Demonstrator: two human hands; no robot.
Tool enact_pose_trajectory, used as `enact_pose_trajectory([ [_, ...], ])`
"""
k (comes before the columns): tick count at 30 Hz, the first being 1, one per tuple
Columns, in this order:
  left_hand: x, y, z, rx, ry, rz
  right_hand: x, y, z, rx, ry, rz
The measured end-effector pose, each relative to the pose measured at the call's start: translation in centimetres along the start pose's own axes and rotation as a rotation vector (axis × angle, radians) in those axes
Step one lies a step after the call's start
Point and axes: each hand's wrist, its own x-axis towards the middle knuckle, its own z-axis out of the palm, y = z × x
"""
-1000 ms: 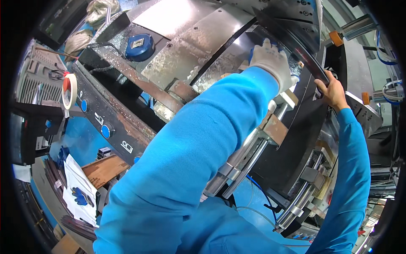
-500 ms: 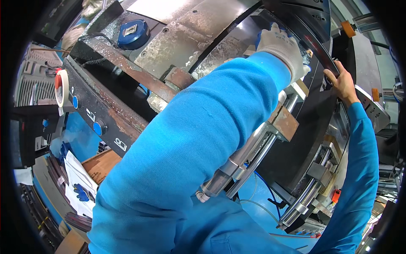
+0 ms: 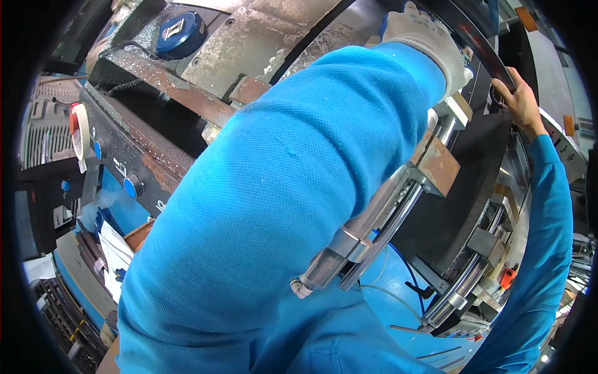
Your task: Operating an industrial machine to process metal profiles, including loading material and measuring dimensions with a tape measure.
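Note:
My left hand (image 3: 427, 40), in a white glove with blue fingertips, reaches over the machine bed at the top. Its fingers bend downward beside a long black bar (image 3: 476, 40); what lies under them is hidden. My bare right hand (image 3: 524, 109) is closed around the lower end of this bar, thumb on its left side. Below the left wrist stands a steel cylinder (image 3: 349, 243) with a rusty block (image 3: 439, 165) at its upper end. A worn metal plate (image 3: 249, 40) lies left of the gloved hand.
A blue tape measure (image 3: 180, 35) rests on the machine at the upper left. On the left, a black control panel (image 3: 118, 146) carries blue buttons and a tape roll (image 3: 80, 131). A second clamp cylinder (image 3: 458, 293) stands lower right, near a blue hose (image 3: 405, 265).
The view has shifted, so the machine appears further left and both hands nearer the upper right. My right hand still grips the bar, and the left stays beside it.

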Motion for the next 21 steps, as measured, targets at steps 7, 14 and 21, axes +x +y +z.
enact_pose_trajectory([
  [7, -0.3, -0.2, 0.2, 0.036, 0.095, -0.021, 0.1, 0.4, 0.8, -0.098, 0.105, -0.06],
  [14, -0.6, -0.5, -3.7, -0.137, -0.257, -0.002, 0.1, 0.5, 1.1, -0.151, 0.182, -0.146],
  [21, 1.8, -0.7, -0.7, -0.074, -0.251, 0.185, -0.2, -1.1, 0.9, -0.194, 0.146, -0.033],
])
